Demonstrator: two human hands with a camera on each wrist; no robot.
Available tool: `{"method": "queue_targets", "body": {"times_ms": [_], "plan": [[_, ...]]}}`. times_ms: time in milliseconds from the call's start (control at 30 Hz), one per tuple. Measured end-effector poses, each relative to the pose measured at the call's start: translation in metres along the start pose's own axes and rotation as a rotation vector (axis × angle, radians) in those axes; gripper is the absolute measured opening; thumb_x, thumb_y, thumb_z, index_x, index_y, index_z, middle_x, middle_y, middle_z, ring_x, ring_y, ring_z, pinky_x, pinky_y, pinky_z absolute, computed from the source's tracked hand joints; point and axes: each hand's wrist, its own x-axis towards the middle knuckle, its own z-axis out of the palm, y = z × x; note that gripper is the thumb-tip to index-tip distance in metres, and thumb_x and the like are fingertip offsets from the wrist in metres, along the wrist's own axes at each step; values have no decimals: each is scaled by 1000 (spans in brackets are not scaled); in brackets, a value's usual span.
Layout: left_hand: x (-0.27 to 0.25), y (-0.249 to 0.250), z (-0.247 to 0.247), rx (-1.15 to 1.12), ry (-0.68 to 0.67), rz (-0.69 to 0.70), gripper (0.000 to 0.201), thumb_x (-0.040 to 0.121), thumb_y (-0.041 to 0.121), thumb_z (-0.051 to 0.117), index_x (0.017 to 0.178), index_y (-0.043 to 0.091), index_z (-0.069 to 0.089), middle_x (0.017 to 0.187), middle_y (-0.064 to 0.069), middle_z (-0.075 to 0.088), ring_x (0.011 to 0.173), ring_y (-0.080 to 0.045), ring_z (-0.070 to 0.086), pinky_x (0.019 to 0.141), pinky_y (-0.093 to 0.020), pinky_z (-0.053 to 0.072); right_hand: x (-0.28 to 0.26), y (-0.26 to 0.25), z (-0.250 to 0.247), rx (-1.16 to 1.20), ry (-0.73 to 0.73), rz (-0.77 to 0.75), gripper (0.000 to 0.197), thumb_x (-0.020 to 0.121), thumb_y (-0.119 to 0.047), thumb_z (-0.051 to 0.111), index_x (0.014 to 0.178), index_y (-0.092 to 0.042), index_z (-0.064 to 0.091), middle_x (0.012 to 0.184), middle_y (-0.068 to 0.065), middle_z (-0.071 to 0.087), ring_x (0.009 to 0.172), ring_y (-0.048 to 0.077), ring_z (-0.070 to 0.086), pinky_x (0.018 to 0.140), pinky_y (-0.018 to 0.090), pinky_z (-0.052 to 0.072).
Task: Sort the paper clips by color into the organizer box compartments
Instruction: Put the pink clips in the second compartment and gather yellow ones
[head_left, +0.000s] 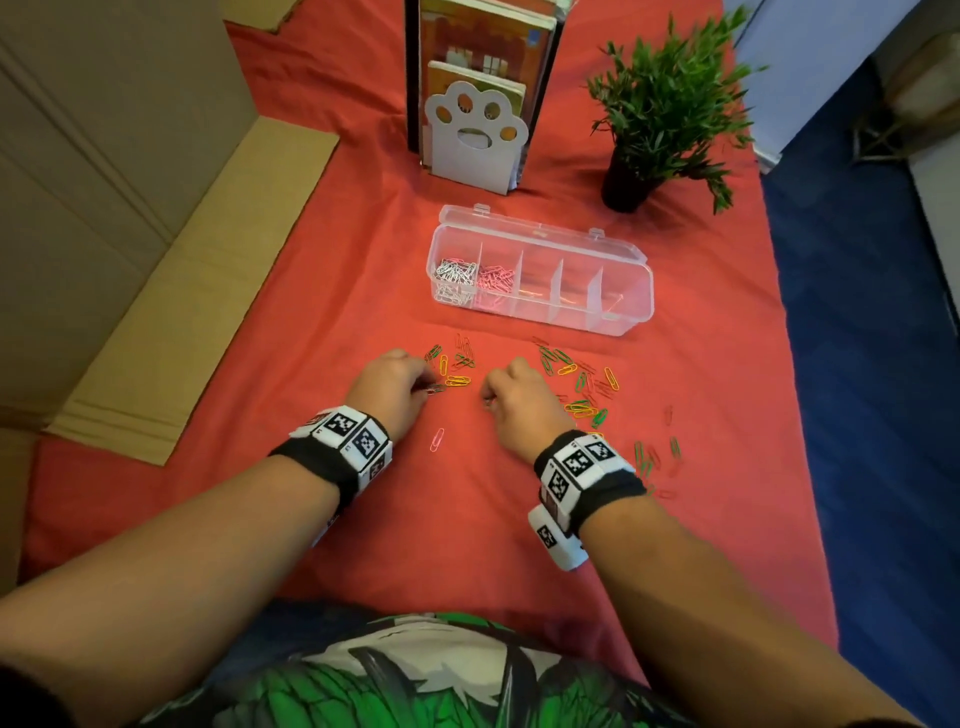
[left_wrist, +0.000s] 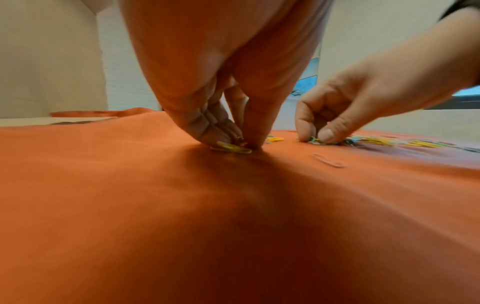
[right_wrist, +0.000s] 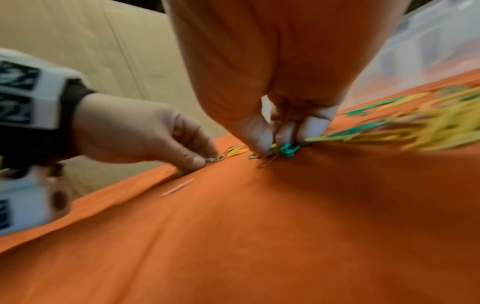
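The red-clothed surface (head_left: 363, 249) carries a clear organizer box (head_left: 540, 270), lid open, with white clips in its leftmost compartment and pink clips in the next. Nearer the person, green, yellow and red paper clips (head_left: 582, 384) lie scattered. The left hand (head_left: 392, 387) has its fingers (left_wrist: 221, 127) pinched on clips at the cloth. The right hand (head_left: 519, 397) has its fingers (right_wrist: 259, 133) curled, pinching a green clip (right_wrist: 288, 150). A lone pink clip (head_left: 437, 439) lies between the wrists.

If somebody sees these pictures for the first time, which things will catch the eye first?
First, the two hands low on the red cloth: the left hand and the right hand each pinch at loose paper clips in green, yellow and red. Behind them lies the open clear organizer box, with white clips and pink clips in its two leftmost compartments.
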Motion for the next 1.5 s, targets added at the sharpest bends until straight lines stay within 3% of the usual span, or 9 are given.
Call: {"method": "queue_targets", "body": {"times_ms": [300, 533, 700, 800, 933, 1200, 1300, 1400, 1500], "plan": [[6, 18, 6, -361, 6, -127, 29, 83, 7, 61, 109, 19, 63, 81, -1, 59, 72, -16, 54, 74, -26, 45, -22, 44, -27, 71, 46, 331, 33, 74, 7, 46, 97, -10, 63, 112, 15, 55, 104, 31, 55, 89, 32, 45], [16, 16, -15, -748, 1, -491, 32, 84, -6, 36, 66, 17, 48, 58, -4, 46, 54, -14, 46, 40, -16, 42, -22, 24, -14, 80, 84, 212, 12, 85, -10, 54, 91, -2, 61, 102, 19, 55, 98, 33, 55, 88, 37, 44], [2, 12, -4, -380, -47, -270, 19, 81, 13, 59, 66, 24, 59, 62, 5, 51, 66, -19, 50, 68, -29, 42, -30, 15, -8, -8, -95, 125, 15, 85, -13, 55, 94, -6, 65, 102, 15, 57, 99, 31, 57, 83, 31, 41], [-7, 8, 6, -93, -58, -89, 12, 80, 15, 65, 89, 21, 71, 79, -1, 48, 79, -21, 53, 81, -27, 43, -31, 19, -13, 80, -35, 163, 17, 83, -5, 53, 90, -9, 67, 101, 14, 61, 96, 29, 58, 82, 28, 41], [-9, 8, 13, 4, 43, -46, 25, 81, 13, 64, 105, 18, 69, 95, -10, 52, 91, -26, 58, 84, -28, 43, -22, 29, -14, 62, 87, 194, 17, 82, -1, 51, 92, -5, 64, 102, 17, 55, 97, 32, 56, 84, 34, 46], [-7, 7, 10, 117, -25, 1, 12, 84, 16, 59, 93, 10, 65, 98, -13, 56, 94, -31, 57, 82, -34, 44, -26, 14, -4, -312, 137, 29, 17, 82, -1, 51, 97, 1, 58, 100, 18, 55, 99, 37, 54, 80, 43, 48], [-4, 10, 7, 41, -3, -46, 10, 87, 13, 53, 92, 10, 61, 99, -13, 61, 95, -31, 57, 82, -33, 41, -25, 14, -10, -108, 91, 98, 17, 89, -9, 47, 102, -2, 55, 104, 19, 58, 98, 35, 57, 82, 39, 46], [0, 11, 3, -151, -48, -117, 15, 90, 9, 49, 99, 14, 60, 96, -11, 66, 90, -28, 61, 81, -33, 46, -22, 17, -17, 378, 90, 297, 16, 88, -5, 45, 96, -13, 56, 81, 11, 66, 79, 26, 61, 75, 33, 48], [2, 21, -1, -430, -166, -270, 22, 90, 4, 42, 84, 20, 57, 73, -5, 59, 58, -18, 52, 54, -25, 43, -26, 21, -30, 848, 114, 487, 30, 87, 7, 35, 89, -16, 55, 65, 1, 52, 51, 10, 52, 49, 21, 45]]}}
